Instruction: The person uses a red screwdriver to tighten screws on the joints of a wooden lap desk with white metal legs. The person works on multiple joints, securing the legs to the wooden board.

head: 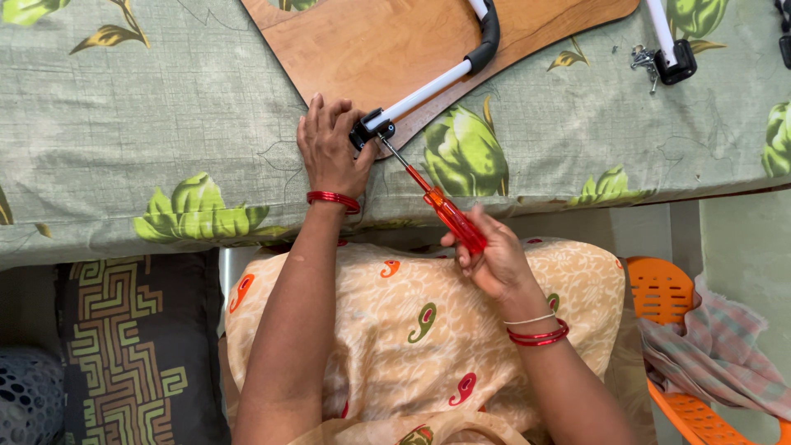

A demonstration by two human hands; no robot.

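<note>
Right hand point(493, 257) around screwdriver point(441, 208)

Both forearms extended forward, left hand point(331, 147) flat, palm down, fingers together; right hand point(493, 257) fisted, thumb up.

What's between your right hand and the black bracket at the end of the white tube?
Head view: only the orange-handled screwdriver, held in the right hand; its metal shaft reaches the black bracket, which the left hand steadies.

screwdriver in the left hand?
No: the orange-handled screwdriver is gripped by the right hand, while the left hand presses on the black bracket at the white tube's end.
</note>
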